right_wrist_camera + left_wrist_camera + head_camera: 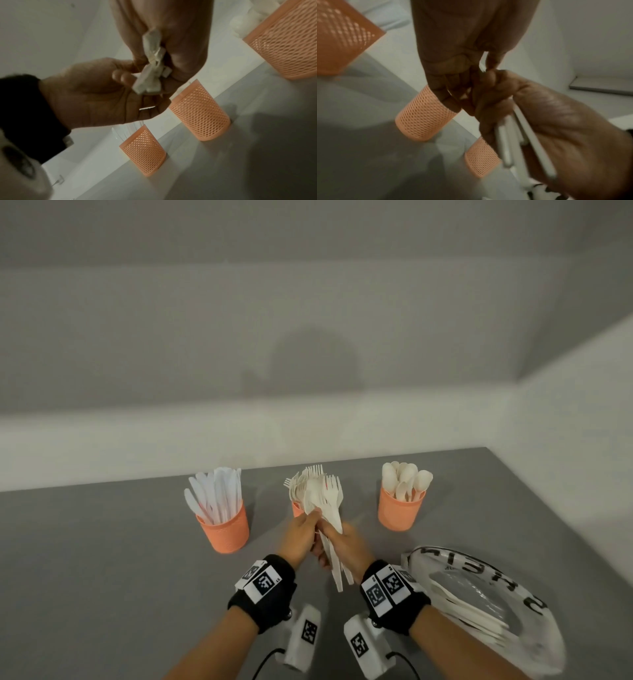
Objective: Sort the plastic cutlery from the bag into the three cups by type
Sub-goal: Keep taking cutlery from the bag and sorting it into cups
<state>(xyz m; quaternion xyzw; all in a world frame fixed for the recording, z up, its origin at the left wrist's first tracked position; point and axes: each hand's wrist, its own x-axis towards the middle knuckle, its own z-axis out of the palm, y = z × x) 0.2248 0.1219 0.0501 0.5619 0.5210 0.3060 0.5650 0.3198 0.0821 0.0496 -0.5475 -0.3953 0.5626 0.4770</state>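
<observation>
Plastic cutlery [327, 508], light, stiff and slippery, fans from the right hand [344, 546], which grips its handles; the left hand [301, 534] pinches one piece. Best held mid-handle. Fork cup [297, 509] sits at twelve o'clock.

Head view: from above, facing forward and down over tabletop [102, 542] toward wall. Wrist views: close, low, tilted, aimed along each hand from opposite sides. Shared by all three: cups [226, 529] [424, 119] [200, 115], both hands [301, 535].

Grey table [102, 559] with three orange cups [225, 530], bag [486, 604]
</observation>
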